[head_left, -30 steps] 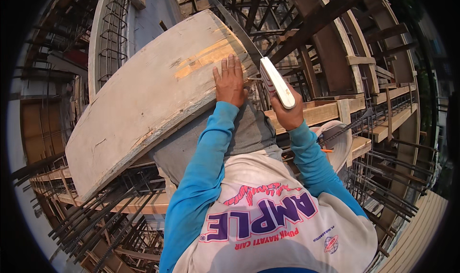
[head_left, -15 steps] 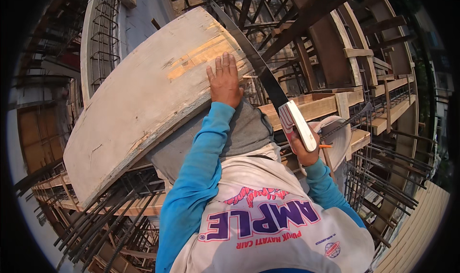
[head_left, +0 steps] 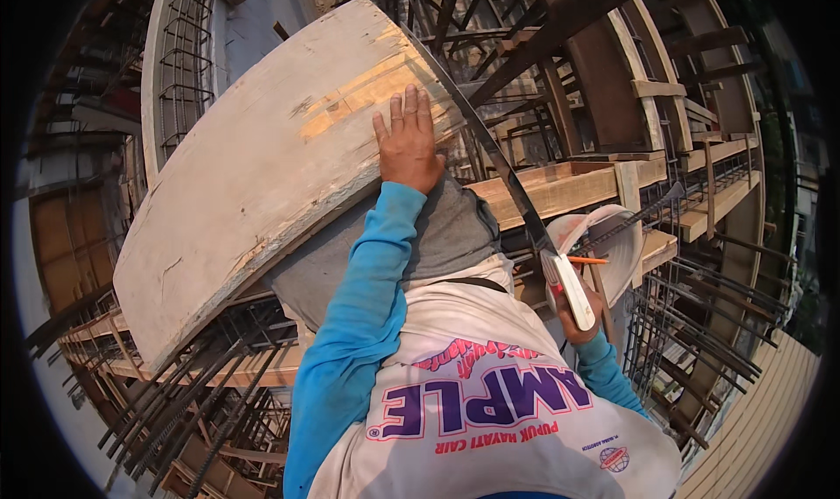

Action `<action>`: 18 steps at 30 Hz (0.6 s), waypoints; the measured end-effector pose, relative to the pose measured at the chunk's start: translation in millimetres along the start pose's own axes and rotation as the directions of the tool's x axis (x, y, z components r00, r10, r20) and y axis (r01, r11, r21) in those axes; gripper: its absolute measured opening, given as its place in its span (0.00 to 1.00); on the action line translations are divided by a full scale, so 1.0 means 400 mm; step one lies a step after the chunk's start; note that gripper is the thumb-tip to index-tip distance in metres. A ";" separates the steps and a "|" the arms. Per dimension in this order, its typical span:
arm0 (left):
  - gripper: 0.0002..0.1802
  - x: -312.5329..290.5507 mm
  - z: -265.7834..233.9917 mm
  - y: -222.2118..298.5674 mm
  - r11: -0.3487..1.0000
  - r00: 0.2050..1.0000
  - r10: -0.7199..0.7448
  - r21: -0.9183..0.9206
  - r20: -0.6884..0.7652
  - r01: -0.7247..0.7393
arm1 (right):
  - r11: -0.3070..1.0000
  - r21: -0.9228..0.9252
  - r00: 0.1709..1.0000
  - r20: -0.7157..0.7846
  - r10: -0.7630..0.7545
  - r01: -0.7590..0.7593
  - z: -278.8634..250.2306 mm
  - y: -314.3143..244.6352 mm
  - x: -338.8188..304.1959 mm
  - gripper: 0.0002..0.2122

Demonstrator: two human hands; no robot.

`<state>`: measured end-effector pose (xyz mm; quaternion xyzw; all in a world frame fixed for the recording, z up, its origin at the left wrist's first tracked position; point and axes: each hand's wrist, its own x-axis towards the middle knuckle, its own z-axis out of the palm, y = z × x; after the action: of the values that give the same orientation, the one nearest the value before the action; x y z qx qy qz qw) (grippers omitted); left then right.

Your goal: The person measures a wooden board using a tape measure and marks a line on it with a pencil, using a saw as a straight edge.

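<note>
A wide, weathered plywood board (head_left: 236,175) lies slanted across my lap, its surface worn to bare yellow wood near the far right end. My left hand (head_left: 409,144) rests flat on that end with fingers stretched out. In my right hand (head_left: 579,311) is the white handle of a handsaw (head_left: 516,193), fingers wrapped round it. The dark blade runs up and left along the board's right end and touches the edge there. An orange pencil (head_left: 588,260) shows beside the saw handle; what holds it is hidden.
A pale rounded hat-like object (head_left: 612,245) sits just right of the saw handle. Timber formwork beams (head_left: 560,193) stretch to the right. Bare steel rebar (head_left: 210,411) juts out at lower left, and more rebar (head_left: 700,333) at right. A rebar cage (head_left: 185,61) stands at upper left.
My right hand has drawn the saw back, down and to the right, so less blade reaches past the board. My left hand stays on the board, which has shifted slightly up in view.
</note>
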<state>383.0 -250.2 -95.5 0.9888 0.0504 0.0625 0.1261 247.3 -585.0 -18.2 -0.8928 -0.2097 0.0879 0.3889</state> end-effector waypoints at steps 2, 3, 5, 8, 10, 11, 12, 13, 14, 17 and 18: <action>0.56 0.004 0.004 0.003 1.000 1.000 0.006 -0.006 -0.006 -0.006 | 1.000 -0.009 1.000 -0.004 -0.022 0.022 0.012 -0.020 0.008 0.23; 0.56 0.004 0.009 -0.001 1.000 1.000 0.005 -0.011 -0.018 -0.005 | 0.986 0.143 0.996 0.016 0.087 -0.088 0.034 -0.017 0.047 0.23; 0.56 -0.005 0.004 -0.020 1.000 0.999 -0.011 0.008 -0.040 0.011 | 0.947 0.315 0.997 -0.054 -0.053 0.068 0.105 -0.028 0.230 0.24; 0.56 0.014 0.006 -0.002 1.000 1.000 -0.009 -0.025 -0.023 0.008 | 0.916 0.391 0.992 -0.115 -0.049 0.090 0.169 -0.089 0.517 0.23; 0.56 0.026 0.015 -0.003 0.999 0.999 0.010 -0.037 -0.039 -0.011 | 0.915 0.357 0.976 -0.170 -0.133 0.187 0.176 -0.095 0.564 0.23; 0.56 0.027 0.010 -0.005 0.999 0.999 0.002 -0.032 -0.044 -0.004 | 0.916 0.369 0.983 -0.142 -0.114 0.159 0.174 -0.083 0.560 0.23; 0.56 0.020 0.007 -0.002 1.000 1.000 -0.003 -0.020 -0.022 0.002 | 0.919 0.376 0.991 -0.110 -0.081 0.117 0.171 -0.065 0.540 0.23; 0.56 0.016 0.004 0.002 1.000 1.000 -0.005 -0.009 0.001 0.005 | 0.905 0.426 0.999 -0.052 0.015 0.009 0.168 -0.014 0.480 0.23; 0.56 0.014 0.002 -0.002 1.000 1.000 -0.006 -0.009 0.006 0.006 | 0.899 0.435 0.998 -0.019 0.053 -0.040 0.156 0.013 0.407 0.23; 0.55 -0.010 0.000 -0.013 1.000 1.000 -0.010 0.029 0.005 0.009 | 0.967 0.251 0.999 0.025 0.039 -0.044 0.062 0.008 0.115 0.24; 0.55 -0.008 -0.005 -0.007 1.000 1.000 -0.014 0.010 -0.002 0.014 | 0.989 0.149 1.000 0.026 0.005 -0.008 0.031 -0.004 0.050 0.24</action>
<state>379.1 -247.3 -94.7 0.9889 0.0576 0.0626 0.1216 260.8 -567.1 -25.4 -0.8608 -0.2045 0.1159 0.4515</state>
